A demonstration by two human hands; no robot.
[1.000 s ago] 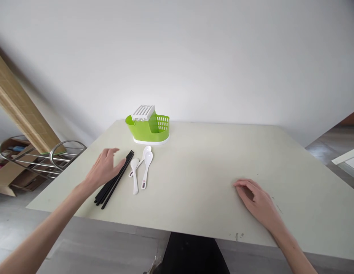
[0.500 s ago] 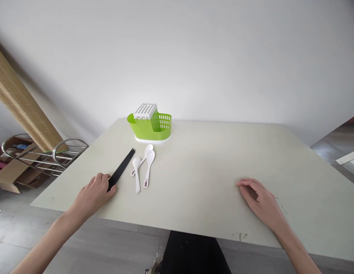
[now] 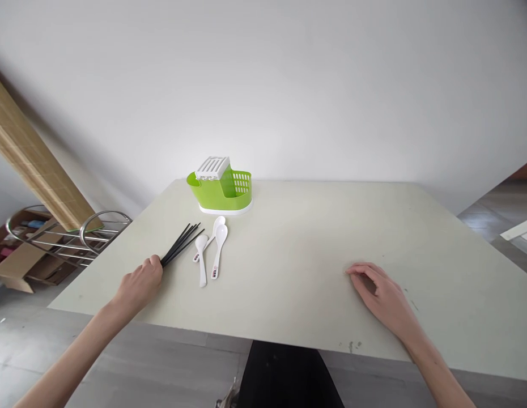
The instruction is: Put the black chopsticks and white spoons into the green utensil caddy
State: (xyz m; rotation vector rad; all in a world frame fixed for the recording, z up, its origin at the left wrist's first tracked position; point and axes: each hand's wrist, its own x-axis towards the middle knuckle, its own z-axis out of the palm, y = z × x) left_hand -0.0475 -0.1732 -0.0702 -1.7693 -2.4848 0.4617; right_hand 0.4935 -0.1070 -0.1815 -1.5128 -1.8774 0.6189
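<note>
Near the table's left front, my left hand (image 3: 140, 281) is closed round the lower ends of several black chopsticks (image 3: 181, 243), whose far ends fan out toward the back. Just right of them lie three white spoons: one bowl-up spoon (image 3: 219, 249), one nearer spoon (image 3: 201, 259), and a third spoon (image 3: 218, 224) partly covered by the others. Beyond the spoons stands a green cutlery holder (image 3: 216, 195) with a slotted white top and a white base. On the right side my right hand (image 3: 382, 294) rests on the tabletop, thumb and fingertips together, with nothing visible in them.
The pale table (image 3: 289, 238) reaches back to a white wall (image 3: 289, 85). Left of it on the floor are a metal rack (image 3: 85, 241), an open cardboard box (image 3: 29, 255) and a long leaning board (image 3: 38, 153).
My left hand has closed round the chopsticks, and their far ends have spread from a tight bundle into a fan. The view has shifted slightly; my right hand keeps its pose.
</note>
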